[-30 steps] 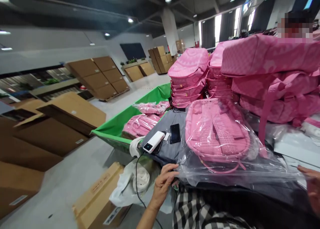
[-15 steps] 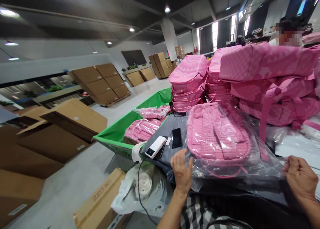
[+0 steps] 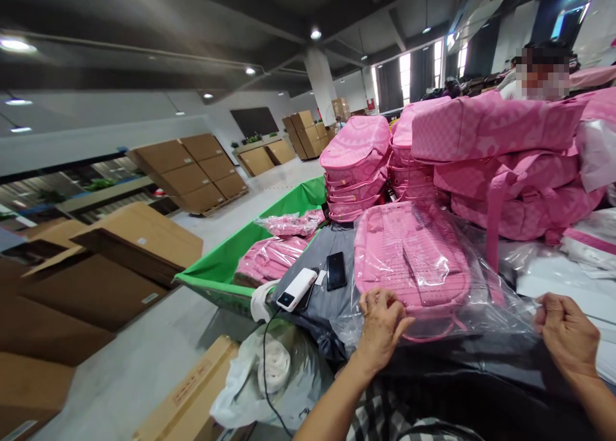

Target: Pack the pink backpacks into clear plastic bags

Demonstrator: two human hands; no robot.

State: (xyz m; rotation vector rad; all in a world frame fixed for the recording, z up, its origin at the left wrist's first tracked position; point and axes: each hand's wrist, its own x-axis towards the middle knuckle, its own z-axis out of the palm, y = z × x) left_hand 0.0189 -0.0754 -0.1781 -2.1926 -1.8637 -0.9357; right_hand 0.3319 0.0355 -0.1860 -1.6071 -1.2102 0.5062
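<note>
A pink backpack (image 3: 409, 255) lies flat inside a clear plastic bag (image 3: 500, 312) at the table's front edge. My left hand (image 3: 382, 322) rests on the bag near the backpack's lower left corner, fingers bent over the film and the thumb held apart from them. At the right, my right hand (image 3: 568, 332) pinches the bag's outer corner and keeps the film stretched sideways. A black phone (image 3: 336, 271) and a white power bank (image 3: 297, 289) with a cable lie left of the backpack.
Stacked pink backpacks (image 3: 356, 146) and a larger pink pile (image 3: 500, 133) stand behind. A green bin (image 3: 202, 277) with bagged pink items sits left. A white plastic sack (image 3: 240, 377) and cardboard boxes (image 3: 139, 242) are on the floor. Another person is at the far right.
My left hand has moved right and forward, from beside the bag's left edge onto its lower edge. My right hand still holds the bag's corner. The view has shifted slightly.
</note>
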